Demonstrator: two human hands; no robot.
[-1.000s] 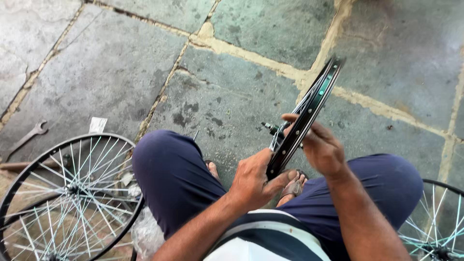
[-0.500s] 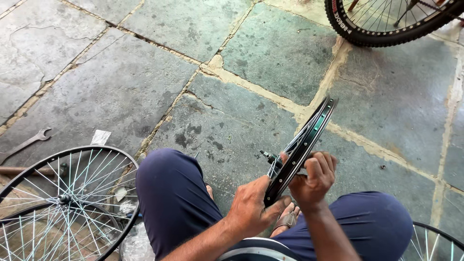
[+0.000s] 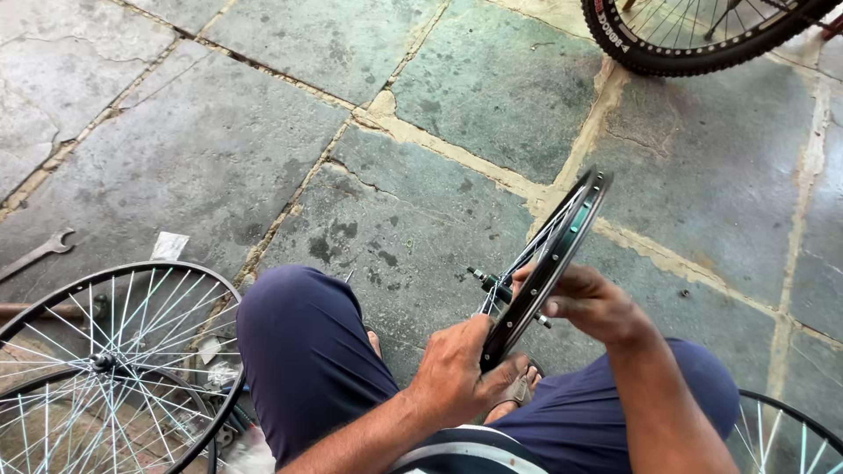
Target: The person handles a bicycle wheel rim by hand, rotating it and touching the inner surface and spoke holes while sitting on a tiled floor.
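A small black bicycle wheel rim (image 3: 562,241) with thin spokes and a hub axle (image 3: 486,281) stands upright on edge between my knees, seen nearly edge-on. My left hand (image 3: 457,373) grips its lower edge from the left. My right hand (image 3: 593,303) holds the rim from the right, fingers curled over its edge near the hub. My legs in dark blue trousers (image 3: 307,360) spread to either side, and a sandalled foot (image 3: 518,395) shows below the rim.
Two spoked bare rims (image 3: 114,360) lie stacked on the stone floor at lower left. A wrench (image 3: 35,254) and a scrap of paper (image 3: 169,246) lie beyond them. A tyred bicycle wheel (image 3: 694,35) stands at the top right; another rim (image 3: 781,434) at lower right.
The view has tilted up, bringing the tyred wheel at the top into sight. Both hands keep hold of the rim, and my right hand has slid lower toward the hub.
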